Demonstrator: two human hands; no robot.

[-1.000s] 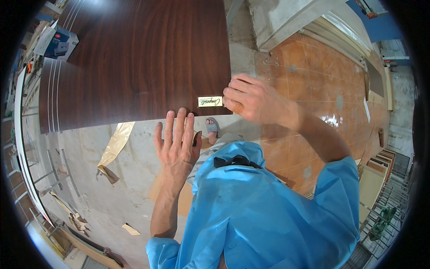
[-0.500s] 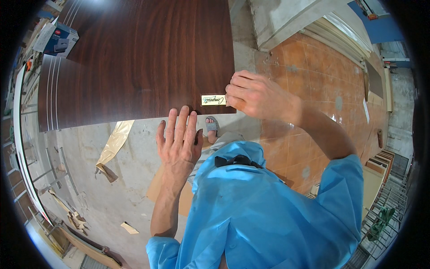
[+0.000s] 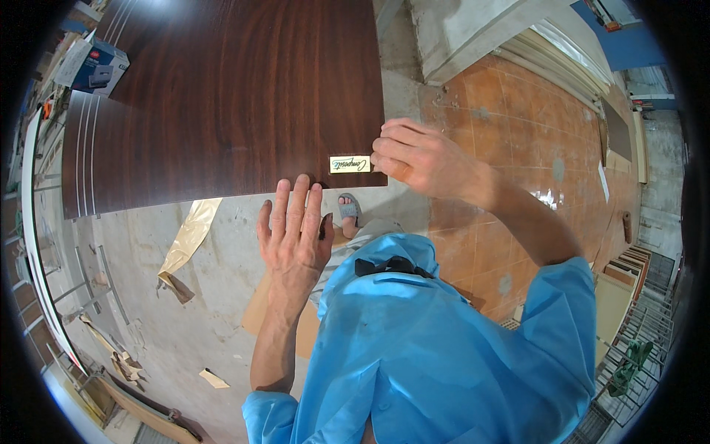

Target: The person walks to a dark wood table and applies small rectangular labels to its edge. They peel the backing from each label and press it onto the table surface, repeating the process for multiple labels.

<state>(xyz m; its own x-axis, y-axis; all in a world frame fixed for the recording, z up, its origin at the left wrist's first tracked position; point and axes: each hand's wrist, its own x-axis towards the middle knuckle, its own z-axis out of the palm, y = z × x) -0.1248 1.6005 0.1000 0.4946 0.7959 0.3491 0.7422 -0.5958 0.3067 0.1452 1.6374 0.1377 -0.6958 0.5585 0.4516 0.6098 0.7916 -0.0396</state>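
Note:
A dark brown wood-grain panel (image 3: 222,96) lies in front of me, with thin pale lines across its left part. Near its close right corner is a small cream label (image 3: 349,164) with dark lettering. My right hand (image 3: 418,157) is at the label's right end, over the panel's right edge. Its fingers are curled together, and their tips hide whatever is between them. My left hand (image 3: 293,237) is stretched out, fingers apart, with its fingertips at the panel's near edge, left of the label. A dark smudge shows on its thumb.
A blue and white box (image 3: 102,70) stands on the panel's far left. Below lies a strip of tan tape or film (image 3: 191,240) on the grey floor (image 3: 200,318). Orange tiles (image 3: 503,140) cover the right side. Boards (image 3: 625,285) lean at the far right, near metal racks.
My right fingers have drawn slightly off the label, so more of its right end shows. My left hand stays almost where it was.

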